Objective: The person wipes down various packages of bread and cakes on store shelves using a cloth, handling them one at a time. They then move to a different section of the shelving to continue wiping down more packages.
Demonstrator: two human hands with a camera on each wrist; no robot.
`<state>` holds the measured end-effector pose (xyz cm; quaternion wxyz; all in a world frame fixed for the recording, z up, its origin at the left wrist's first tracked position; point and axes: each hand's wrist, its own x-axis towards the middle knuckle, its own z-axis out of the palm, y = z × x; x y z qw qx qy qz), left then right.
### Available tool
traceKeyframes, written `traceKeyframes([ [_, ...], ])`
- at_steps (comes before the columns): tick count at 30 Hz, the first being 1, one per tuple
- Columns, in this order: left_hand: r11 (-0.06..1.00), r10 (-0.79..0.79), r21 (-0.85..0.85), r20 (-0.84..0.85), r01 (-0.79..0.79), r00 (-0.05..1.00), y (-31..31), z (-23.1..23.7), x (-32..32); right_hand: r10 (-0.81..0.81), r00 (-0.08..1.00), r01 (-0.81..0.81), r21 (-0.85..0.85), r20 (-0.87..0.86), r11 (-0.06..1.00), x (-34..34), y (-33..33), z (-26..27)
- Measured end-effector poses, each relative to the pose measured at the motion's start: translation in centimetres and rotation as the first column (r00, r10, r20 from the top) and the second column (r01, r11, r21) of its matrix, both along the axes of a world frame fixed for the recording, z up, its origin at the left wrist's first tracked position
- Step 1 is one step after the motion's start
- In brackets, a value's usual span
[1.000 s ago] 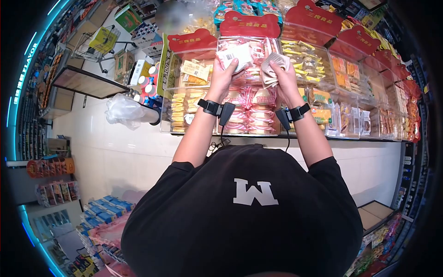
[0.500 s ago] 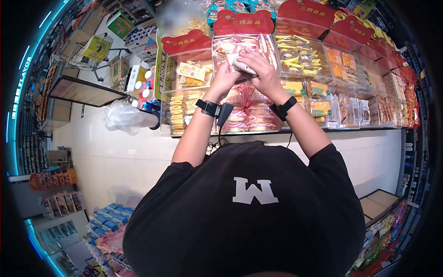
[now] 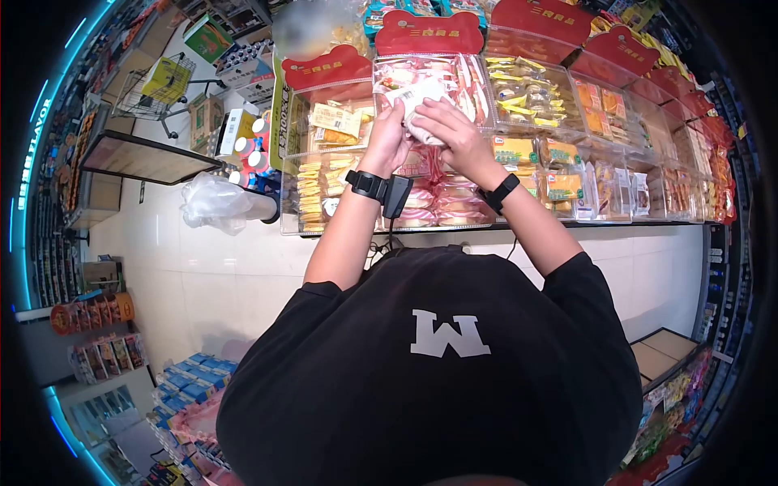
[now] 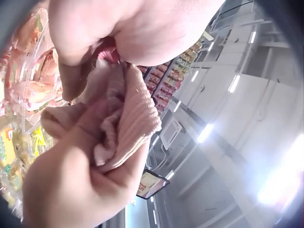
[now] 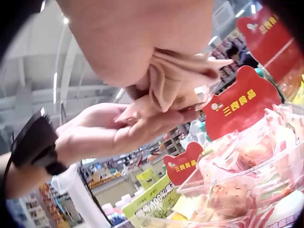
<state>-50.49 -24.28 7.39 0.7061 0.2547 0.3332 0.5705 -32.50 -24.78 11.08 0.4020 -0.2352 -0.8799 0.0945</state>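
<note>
Over the middle display bin, my left hand (image 3: 387, 144) grips a white package (image 3: 412, 95), its thumb along the near side. My right hand (image 3: 454, 134) lies over the package from the right, fingers bent across its face. Bunched in that right hand is a ribbed, pale cloth (image 4: 135, 121), which the left wrist view shows pinched between fingers and thumb. From the right wrist view, the folded cloth (image 5: 166, 85) sits against the package above the left hand's fingers. Most of the package is hidden there by the hands and cloth.
Clear plastic bins of wrapped snacks stand under red header signs (image 3: 428, 34). Pink-wrapped packs (image 3: 454, 202) fill the lower middle bin, and yellow packs (image 3: 531, 89) lie to the right. At left are a plastic bag (image 3: 215, 202), bottles (image 3: 259, 142) and a shopping cart (image 3: 158, 85).
The right hand with the cloth has come left from beside the package onto it. Since half a second ago, that hand has shifted slightly down and right, baring more of the package's top.
</note>
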Motion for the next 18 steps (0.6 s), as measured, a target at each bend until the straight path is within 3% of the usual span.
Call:
traceKeyframes([
  [1,0.999,0.023,-0.023,-0.045,-0.024,0.999,0.0,0.3,0.3,-0.003,1.000,0.003,0.002,0.004,1.000,0.3,0.9,-0.8],
  [3,0.997,0.057,-0.052,-0.027,-0.058,0.998,-0.4,1.3,0.9,-0.290,0.946,0.283,-0.066,-0.147,0.957,0.3,2.5,-1.4],
  [4,0.993,0.086,-0.085,-0.019,-0.088,0.996,-0.7,1.7,0.8,-0.286,0.947,0.279,-0.069,-0.145,0.958,0.2,1.8,-1.2],
  [6,0.990,0.093,-0.099,-0.061,-0.098,0.994,-0.2,0.7,-0.1,0.002,0.999,-0.003,0.022,0.037,1.000,0.1,0.2,-0.1],
  [8,0.996,0.042,-0.074,-0.050,-0.046,0.998,0.0,-0.2,-0.9,-0.003,0.999,0.001,0.043,0.047,0.999,0.7,1.1,-1.2],
  [10,0.996,0.038,-0.078,0.022,-0.037,0.999,-0.8,1.1,-1.2,-0.270,0.957,0.259,-0.106,-0.105,0.960,1.6,2.5,-2.9],
  [11,0.996,0.026,-0.084,0.038,-0.023,0.999,-0.9,0.9,-1.6,-0.334,0.936,0.293,-0.280,-0.113,0.914,2.1,2.5,-3.2],
  [12,0.996,0.013,-0.089,0.052,-0.008,0.999,-0.7,0.8,-2.1,-0.335,0.936,0.294,-0.277,-0.113,0.915,1.9,2.7,-3.1],
  [14,0.996,-0.017,-0.090,0.059,0.022,0.998,-0.2,0.6,-2.8,-0.346,0.843,0.043,-0.590,-0.411,0.806,1.4,2.9,-3.2],
  [15,0.994,-0.046,-0.094,0.066,0.052,0.997,-0.1,0.6,-3.0,-0.316,0.889,0.057,-0.606,-0.330,0.794,1.4,2.8,-2.9],
  [16,0.993,-0.056,-0.101,0.071,0.063,0.996,0.0,0.6,-3.2,-0.228,0.919,-0.029,-0.631,-0.322,0.775,1.0,2.8,-2.7],
  [18,0.980,-0.166,-0.106,0.026,0.168,0.986,0.4,0.8,-3.5,-0.240,0.967,0.174,-0.466,-0.086,0.867,0.5,1.6,-1.3],
])
